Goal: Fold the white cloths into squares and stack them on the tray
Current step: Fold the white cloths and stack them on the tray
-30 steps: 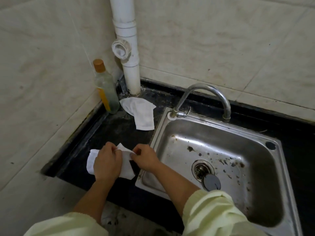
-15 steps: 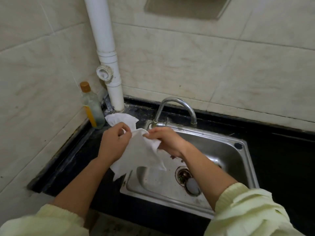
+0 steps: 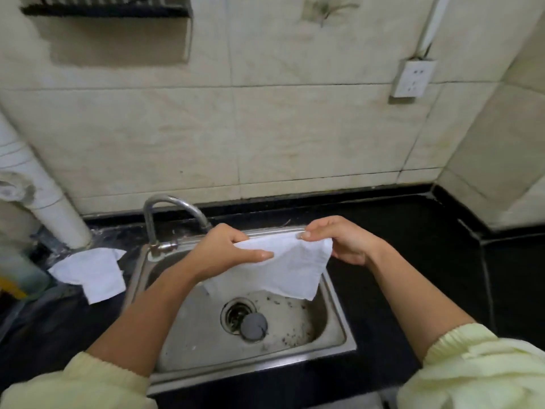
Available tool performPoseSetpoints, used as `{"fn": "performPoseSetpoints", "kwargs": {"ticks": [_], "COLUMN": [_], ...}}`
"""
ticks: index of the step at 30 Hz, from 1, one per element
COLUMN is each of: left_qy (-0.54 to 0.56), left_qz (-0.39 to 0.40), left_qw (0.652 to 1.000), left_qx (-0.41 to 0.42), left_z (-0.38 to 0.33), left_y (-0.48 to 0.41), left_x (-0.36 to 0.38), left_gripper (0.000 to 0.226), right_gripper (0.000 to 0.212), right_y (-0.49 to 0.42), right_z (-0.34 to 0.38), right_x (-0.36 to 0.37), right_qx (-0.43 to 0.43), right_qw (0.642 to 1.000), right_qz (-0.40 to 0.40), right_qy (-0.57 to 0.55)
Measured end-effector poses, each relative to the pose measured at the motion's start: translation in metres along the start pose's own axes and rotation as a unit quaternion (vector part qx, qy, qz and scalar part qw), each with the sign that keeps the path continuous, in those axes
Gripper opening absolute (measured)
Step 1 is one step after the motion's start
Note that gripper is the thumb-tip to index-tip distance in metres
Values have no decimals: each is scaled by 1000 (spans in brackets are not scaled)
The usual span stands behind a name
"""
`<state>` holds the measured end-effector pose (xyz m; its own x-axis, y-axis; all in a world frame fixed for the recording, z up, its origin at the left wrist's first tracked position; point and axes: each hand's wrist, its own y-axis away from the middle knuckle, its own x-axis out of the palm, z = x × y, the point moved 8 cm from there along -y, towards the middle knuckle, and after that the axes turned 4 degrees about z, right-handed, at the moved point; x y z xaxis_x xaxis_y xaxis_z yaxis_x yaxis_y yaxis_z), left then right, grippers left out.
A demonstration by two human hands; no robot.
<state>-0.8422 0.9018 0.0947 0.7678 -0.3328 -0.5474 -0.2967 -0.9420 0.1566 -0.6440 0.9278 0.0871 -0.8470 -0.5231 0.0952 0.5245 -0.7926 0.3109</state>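
Head view, left hand (image 3: 223,250) and right hand (image 3: 345,241) fingers (image 3: 259,255) pinch white cloth (image 3: 290,268), hiding sink (image 3: 253,374) back

Place: a small kitchen of domestic look, seen at its washing-up corner.
Sink: a single stainless-steel sink (image 3: 194,335) set into the surface, its basin speckled with dark grime.
Tap: a curved metal tap (image 3: 174,203) at the sink's back left corner.
Drain: an open strainer (image 3: 236,315) with a grey plug (image 3: 254,326) touching its edge.
Surface: black and glossy (image 3: 413,240), with a raised black strip against the wall.
Wall: large cream tiles (image 3: 295,137), stained, with dark joints.
Fittings: a white wall socket (image 3: 412,79) up at the right; a thick white drainpipe (image 3: 56,214) at the left; a dark grille (image 3: 103,7) over a recess at top left.
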Motion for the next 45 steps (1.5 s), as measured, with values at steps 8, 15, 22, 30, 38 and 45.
{"fn": "performPoseSetpoints", "kwargs": {"ticks": [8, 15, 22, 30, 38, 45], "left_qy": [55, 79, 106, 105, 67, 130], "left_qz": [62, 10, -20, 131, 288, 267], "left_qw": [996, 996, 993, 985, 949, 934], "left_qx": [31, 29, 50, 27, -106, -201], "left_z": [-90, -155, -214, -214, -139, -87], "left_y": [-84, -169, -227, -235, -203, -201], "left_x": [125, 224, 298, 356, 418, 444], "left_gripper": [58, 19, 7, 12, 13, 18], "right_gripper": [2, 4, 23, 18, 23, 22], "right_y": [112, 182, 244, 281, 303, 301], "right_z": [-20, -50, -73, -132, -239, -266], "right_x": [-177, -330, -435, -460, -421, -423], "right_qx": [-16, -26, -43, 15, 161, 185], "right_qw": [992, 969, 936, 941, 936, 920], "right_qz": [-123, -238, -333, -300, -267, -317], "right_qy": [-10, -54, -106, -157, -165, -137]}}
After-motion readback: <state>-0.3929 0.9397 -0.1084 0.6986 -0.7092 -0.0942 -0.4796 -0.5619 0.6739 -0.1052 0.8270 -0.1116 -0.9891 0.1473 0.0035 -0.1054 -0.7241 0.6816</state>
